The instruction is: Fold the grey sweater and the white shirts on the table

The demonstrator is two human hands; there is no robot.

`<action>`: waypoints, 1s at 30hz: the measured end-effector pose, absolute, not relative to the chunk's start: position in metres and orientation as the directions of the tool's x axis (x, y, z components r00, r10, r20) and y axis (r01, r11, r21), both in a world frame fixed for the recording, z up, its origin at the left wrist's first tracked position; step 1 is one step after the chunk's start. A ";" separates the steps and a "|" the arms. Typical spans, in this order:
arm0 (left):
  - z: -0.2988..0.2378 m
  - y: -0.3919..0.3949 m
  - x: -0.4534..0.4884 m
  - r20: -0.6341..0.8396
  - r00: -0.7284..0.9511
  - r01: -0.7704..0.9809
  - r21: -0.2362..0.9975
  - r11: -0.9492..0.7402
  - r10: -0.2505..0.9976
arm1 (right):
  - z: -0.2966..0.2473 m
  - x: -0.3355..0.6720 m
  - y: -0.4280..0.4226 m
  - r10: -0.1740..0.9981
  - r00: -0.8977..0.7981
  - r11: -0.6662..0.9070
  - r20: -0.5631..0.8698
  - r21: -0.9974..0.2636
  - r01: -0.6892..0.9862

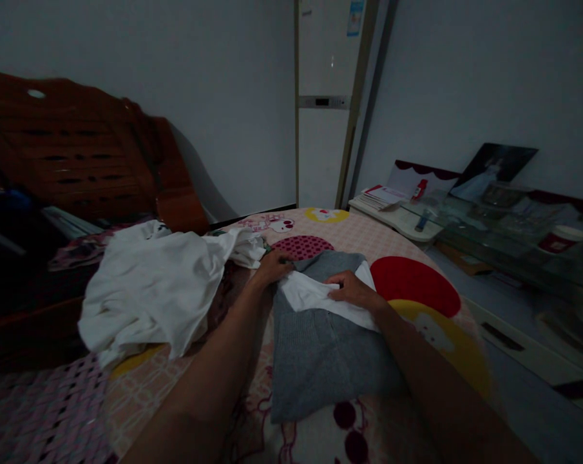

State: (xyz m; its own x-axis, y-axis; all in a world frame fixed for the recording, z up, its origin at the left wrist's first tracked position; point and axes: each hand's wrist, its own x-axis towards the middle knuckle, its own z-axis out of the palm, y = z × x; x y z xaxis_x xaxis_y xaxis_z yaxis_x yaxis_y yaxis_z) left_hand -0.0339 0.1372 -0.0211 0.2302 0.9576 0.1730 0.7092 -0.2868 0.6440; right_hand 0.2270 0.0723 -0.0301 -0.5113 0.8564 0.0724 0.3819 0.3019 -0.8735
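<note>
Facing a dim room corner with pale walls (pixel 228 96) and a tall white air conditioner (pixel 324 151). Seeing a carved wooden seat (pixel 88 148) beyond the left edge of a round table (pixel 390 237), and some pink weave (pixel 44 412) low beside that edge. Looking past the right edge to a white cabinet (pixel 411 225) with papers (pixel 382 196), and to a glass shelf (pixel 469 219) with a paper cup (pixel 562 238) near a propped picture (pixel 494 169). Viewing a pinkish tabletop print with a red circle (pixel 417 283) and yellow ones towards the table's right and far edges. Finding a crumpled white garment (pixel 156 290) heaped over the left edge.

Working above a grey knitted garment (pixel 330 361), lying flat from the table's middle towards the near side. Handling white fabric (pixel 305 293) across its upper part. Resting the left hand (pixel 274 265) at the fabric's left end, bending the fingers close together, not showing clearly whether gripping. Pinching the fabric with the right hand (pixel 356 290), bringing thumb and fingertips together on it.
</note>
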 end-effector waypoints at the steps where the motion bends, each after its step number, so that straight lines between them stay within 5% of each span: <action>1: -0.021 0.137 -0.035 0.192 0.257 0.718 0.618 -0.321 0.947 | -0.031 0.227 0.072 0.856 -0.512 0.305 0.074 -0.872 0.384; 12: -0.018 0.126 -0.016 0.265 0.366 0.874 0.232 -0.427 0.892 | -0.032 0.228 0.072 0.863 -0.501 0.318 0.070 -0.845 0.430; 22: -0.021 0.123 -0.016 0.348 0.302 0.850 0.323 -0.416 0.887 | -0.034 0.230 0.075 0.842 -0.535 0.349 0.072 -0.829 0.438; 26: -0.024 0.126 -0.025 0.241 0.137 0.913 0.345 -0.217 0.961 | -0.035 0.231 0.075 0.841 -0.535 0.356 0.086 -0.832 0.426; 30: -0.021 0.132 -0.033 0.179 0.189 0.873 0.420 -0.249 0.966 | -0.032 0.229 0.073 0.845 -0.524 0.357 0.107 -0.842 0.404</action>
